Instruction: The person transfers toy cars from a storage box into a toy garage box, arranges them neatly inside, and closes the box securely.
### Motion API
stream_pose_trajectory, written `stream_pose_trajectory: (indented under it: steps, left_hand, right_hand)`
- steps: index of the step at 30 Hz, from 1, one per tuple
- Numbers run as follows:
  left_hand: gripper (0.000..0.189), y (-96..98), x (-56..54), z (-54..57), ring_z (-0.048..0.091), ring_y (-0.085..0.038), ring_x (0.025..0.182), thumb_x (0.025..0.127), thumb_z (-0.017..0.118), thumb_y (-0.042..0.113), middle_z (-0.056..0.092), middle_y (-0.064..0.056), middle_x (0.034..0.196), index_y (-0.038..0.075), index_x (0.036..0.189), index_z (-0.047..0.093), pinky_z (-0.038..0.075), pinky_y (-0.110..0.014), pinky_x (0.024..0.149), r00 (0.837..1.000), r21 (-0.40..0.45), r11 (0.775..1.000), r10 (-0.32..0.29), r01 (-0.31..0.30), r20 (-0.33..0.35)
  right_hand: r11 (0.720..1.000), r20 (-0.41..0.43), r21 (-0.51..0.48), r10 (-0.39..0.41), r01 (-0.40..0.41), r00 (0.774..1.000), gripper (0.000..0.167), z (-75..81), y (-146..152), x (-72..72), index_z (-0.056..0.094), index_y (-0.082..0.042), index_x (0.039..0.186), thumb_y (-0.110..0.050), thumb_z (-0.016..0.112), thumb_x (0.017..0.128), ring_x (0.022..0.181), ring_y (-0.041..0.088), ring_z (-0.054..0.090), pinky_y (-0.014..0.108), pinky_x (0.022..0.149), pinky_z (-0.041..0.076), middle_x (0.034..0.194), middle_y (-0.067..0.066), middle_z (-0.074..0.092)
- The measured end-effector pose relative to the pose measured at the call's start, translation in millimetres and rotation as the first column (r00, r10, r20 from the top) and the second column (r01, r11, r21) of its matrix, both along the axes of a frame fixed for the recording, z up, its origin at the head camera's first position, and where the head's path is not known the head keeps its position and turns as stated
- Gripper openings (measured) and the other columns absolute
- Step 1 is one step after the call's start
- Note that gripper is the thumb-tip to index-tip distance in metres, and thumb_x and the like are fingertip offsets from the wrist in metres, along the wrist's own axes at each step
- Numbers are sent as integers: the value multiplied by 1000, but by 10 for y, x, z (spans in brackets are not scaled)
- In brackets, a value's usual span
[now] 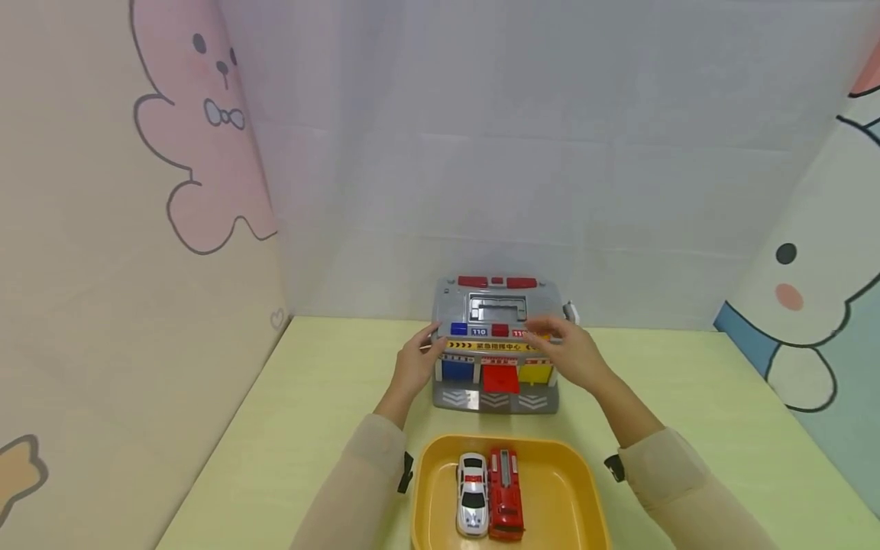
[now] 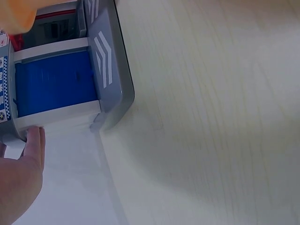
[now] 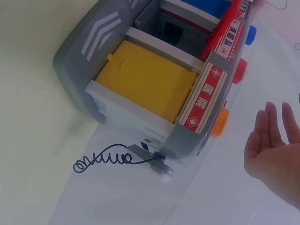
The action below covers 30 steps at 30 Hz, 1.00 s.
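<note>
A grey toy emergency station point(image 1: 498, 309) stands on the table against the back wall, with blue, red and yellow garage doors in front. The red door point(image 1: 501, 379) is swung up, baring a dark bay in the right wrist view; the blue door point(image 2: 55, 83) and yellow door point(image 3: 146, 79) are down. My left hand point(image 1: 415, 363) rests against the station's left side, its fingers straight in the left wrist view. Beside the front right edge, near the orange button point(image 3: 220, 122), my right hand point(image 1: 576, 355) hovers with relaxed fingers and holds nothing.
A yellow tray point(image 1: 558, 495) lies in front of the station. In it, a white police car point(image 1: 473, 496) and a red fire truck point(image 1: 505, 500) sit side by side. A grey handset with a coiled cord point(image 3: 105, 157) hangs at the station's right side.
</note>
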<state>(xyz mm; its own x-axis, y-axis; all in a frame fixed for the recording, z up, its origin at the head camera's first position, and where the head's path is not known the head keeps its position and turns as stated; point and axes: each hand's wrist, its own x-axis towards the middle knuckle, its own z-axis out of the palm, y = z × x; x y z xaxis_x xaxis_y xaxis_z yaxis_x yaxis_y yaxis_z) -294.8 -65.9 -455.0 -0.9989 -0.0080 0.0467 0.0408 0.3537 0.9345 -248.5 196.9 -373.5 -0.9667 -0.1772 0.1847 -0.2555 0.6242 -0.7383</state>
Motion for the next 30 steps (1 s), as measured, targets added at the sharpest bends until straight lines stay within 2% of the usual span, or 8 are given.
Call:
stream_pose_trajectory:
  steps: [10,15,21,25,30]
  left_hand:
    - [45,0,13,16,56,-32,118,99,58,34,56,-15,133,24,143,52,49,-47,95,1000,6,1000,0,0,8]
    - [45,5,10,23,57,-31,118,99,58,34,56,-15,133,23,143,51,49,-46,94,1000,4,1000,3,-3,12]
    - [46,6,3,4,57,-31,117,99,59,33,57,-15,133,22,143,52,49,-46,94,1000,-1,1000,5,-5,12]
    - [46,3,-6,-13,58,-31,117,99,59,34,57,-15,132,22,143,52,50,-46,94,1000,0,1000,8,-8,9]
    - [46,4,-1,-13,57,-31,117,99,58,35,57,-15,132,23,143,51,50,-45,94,1000,3,1000,8,-8,10]
  right_hand:
    - [996,28,10,83,-84,996,34,35,-24,271,61,-2,122,-22,65,96,106,34,57,48,87,53,116,12,63]
    - [994,36,12,109,-110,993,31,-4,-10,351,62,-2,121,-18,65,95,103,30,57,47,87,52,112,8,64]
    - [983,33,-9,181,-181,983,32,-62,-5,452,63,-1,119,-20,67,94,101,27,59,46,87,52,113,11,64]
    - [973,79,-13,232,-232,969,32,-95,-12,567,63,-1,119,-19,68,93,100,25,60,39,86,53,112,9,65]
    - [966,164,2,255,-259,953,30,-130,-13,722,64,-6,117,-22,69,93,98,23,58,41,87,52,108,3,65]
